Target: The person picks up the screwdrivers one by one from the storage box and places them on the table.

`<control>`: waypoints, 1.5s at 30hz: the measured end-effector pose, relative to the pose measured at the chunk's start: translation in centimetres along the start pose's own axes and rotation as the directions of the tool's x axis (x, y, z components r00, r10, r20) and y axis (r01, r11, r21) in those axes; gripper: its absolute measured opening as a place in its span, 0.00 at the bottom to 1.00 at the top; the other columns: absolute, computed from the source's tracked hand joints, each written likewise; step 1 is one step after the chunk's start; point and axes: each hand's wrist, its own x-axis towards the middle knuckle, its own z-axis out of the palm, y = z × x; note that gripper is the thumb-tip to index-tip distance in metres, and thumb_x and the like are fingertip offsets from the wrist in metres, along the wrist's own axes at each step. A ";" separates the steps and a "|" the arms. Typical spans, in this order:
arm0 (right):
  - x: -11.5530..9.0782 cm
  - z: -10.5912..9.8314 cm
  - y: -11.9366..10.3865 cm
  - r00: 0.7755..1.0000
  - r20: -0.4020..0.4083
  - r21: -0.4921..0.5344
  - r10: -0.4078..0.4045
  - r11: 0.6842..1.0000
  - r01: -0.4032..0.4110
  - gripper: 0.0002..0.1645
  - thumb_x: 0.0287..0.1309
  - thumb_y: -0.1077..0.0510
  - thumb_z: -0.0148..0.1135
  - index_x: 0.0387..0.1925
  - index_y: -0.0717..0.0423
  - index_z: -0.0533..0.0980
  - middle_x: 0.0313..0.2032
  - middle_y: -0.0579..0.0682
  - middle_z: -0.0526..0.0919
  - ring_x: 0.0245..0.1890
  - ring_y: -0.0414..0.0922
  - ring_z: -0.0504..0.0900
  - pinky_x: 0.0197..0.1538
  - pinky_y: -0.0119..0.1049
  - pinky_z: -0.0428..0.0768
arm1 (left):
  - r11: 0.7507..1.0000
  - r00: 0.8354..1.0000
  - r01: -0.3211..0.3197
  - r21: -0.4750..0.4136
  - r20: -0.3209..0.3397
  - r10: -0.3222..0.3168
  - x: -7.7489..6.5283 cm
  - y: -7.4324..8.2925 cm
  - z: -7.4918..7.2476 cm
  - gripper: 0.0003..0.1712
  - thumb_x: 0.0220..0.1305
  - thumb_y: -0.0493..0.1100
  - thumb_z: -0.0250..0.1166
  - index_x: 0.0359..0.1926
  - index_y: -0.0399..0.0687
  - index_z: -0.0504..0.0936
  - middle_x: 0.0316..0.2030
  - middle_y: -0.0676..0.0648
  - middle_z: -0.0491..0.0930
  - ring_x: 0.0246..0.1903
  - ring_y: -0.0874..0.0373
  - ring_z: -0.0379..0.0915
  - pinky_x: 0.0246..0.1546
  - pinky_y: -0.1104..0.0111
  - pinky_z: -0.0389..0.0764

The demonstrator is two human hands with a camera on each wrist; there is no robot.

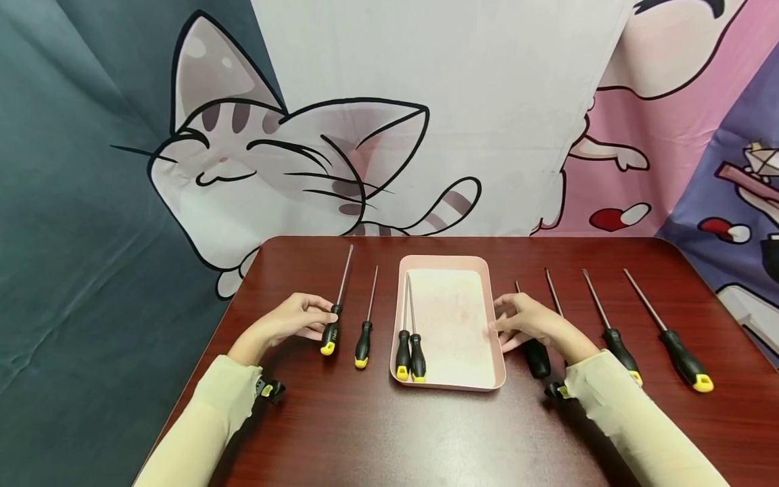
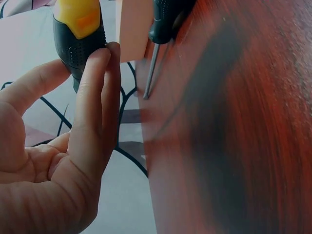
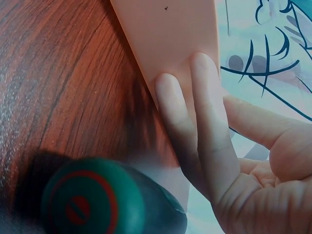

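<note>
At the left, my left hand [image 1: 295,319] pinches the black and yellow handle of a screwdriver [image 1: 329,337] between thumb and fingers. Its shaft points toward the back edge; in the left wrist view the handle [image 2: 78,48] sits at the fingertips. A pink tray [image 1: 500,358] with a pale inside stands mid-table, two black and yellow screwdrivers [image 1: 403,355] lying along its left side. My right hand [image 1: 532,321] holds the tray's right wall: fingers [image 3: 209,107] lie against the outside, thumb at the rim. Close under that hand is a dark green-ended screwdriver [image 3: 97,200].
Another yellow-ended screwdriver [image 1: 362,345] lies between the left hand and the tray. Right of the tray lie more screwdrivers, including one [image 1: 619,348] partly behind the right sleeve and one [image 1: 683,358] farthest right. A cartoon-printed cloth [image 1: 487,135] hangs behind the brown table [image 1: 438,439].
</note>
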 end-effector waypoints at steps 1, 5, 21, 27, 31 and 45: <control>0.0 0.0 0.0 1.000 -0.004 0.000 0.003 1.000 -0.003 0.36 0.65 0.72 0.57 0.65 0.82 0.50 0.33 0.62 0.80 0.24 0.48 0.84 0.32 0.47 0.87 | 1.000 1.000 0.003 0.001 0.000 -0.003 0.0 -0.1 0.0 0.24 0.67 0.38 0.65 0.56 0.23 0.73 0.36 0.44 0.84 0.33 0.56 0.82 0.37 0.61 0.87; 0.1 -0.1 0.2 1.000 -0.004 -0.003 0.001 1.000 -0.001 0.36 0.65 0.72 0.58 0.66 0.83 0.50 0.33 0.61 0.80 0.24 0.48 0.84 0.33 0.47 0.87 | 1.000 1.000 0.026 0.006 -0.013 -0.026 0.1 -0.4 -0.1 0.23 0.67 0.38 0.65 0.56 0.23 0.74 0.35 0.45 0.84 0.31 0.57 0.81 0.37 0.61 0.87; 0.0 -0.1 0.2 1.000 -0.005 -0.001 0.000 1.000 0.000 0.38 0.64 0.72 0.58 0.66 0.83 0.49 0.34 0.62 0.79 0.26 0.49 0.84 0.33 0.47 0.88 | 0.997 0.997 0.062 0.035 -0.036 -0.061 0.6 -1.2 0.2 0.21 0.65 0.37 0.66 0.53 0.24 0.76 0.30 0.46 0.82 0.27 0.57 0.79 0.33 0.63 0.87; 0.0 -0.2 0.3 1.000 -0.009 -0.002 0.003 1.000 -0.003 0.38 0.65 0.72 0.58 0.66 0.83 0.49 0.34 0.62 0.79 0.26 0.49 0.84 0.34 0.47 0.87 | 0.996 0.997 0.074 0.044 -0.036 -0.072 0.9 -1.6 0.2 0.21 0.65 0.37 0.66 0.53 0.24 0.76 0.31 0.46 0.82 0.27 0.58 0.78 0.33 0.63 0.87; 0.0 -0.2 0.3 1.000 -0.012 0.001 0.002 1.000 -0.002 0.38 0.65 0.72 0.58 0.66 0.82 0.49 0.34 0.62 0.79 0.26 0.49 0.84 0.34 0.47 0.87 | 0.995 0.995 0.083 0.054 -0.052 -0.081 1.2 -1.6 0.3 0.22 0.65 0.37 0.66 0.53 0.24 0.76 0.33 0.45 0.82 0.27 0.58 0.78 0.34 0.63 0.87; 0.0 -0.3 0.4 1.000 -0.007 0.012 0.001 1.000 -0.001 0.36 0.64 0.72 0.57 0.66 0.82 0.50 0.33 0.63 0.80 0.25 0.49 0.84 0.34 0.48 0.87 | 0.993 0.992 0.107 0.045 -0.068 -0.104 1.9 -1.9 0.7 0.20 0.64 0.36 0.66 0.52 0.24 0.77 0.29 0.46 0.82 0.25 0.59 0.77 0.28 0.69 0.86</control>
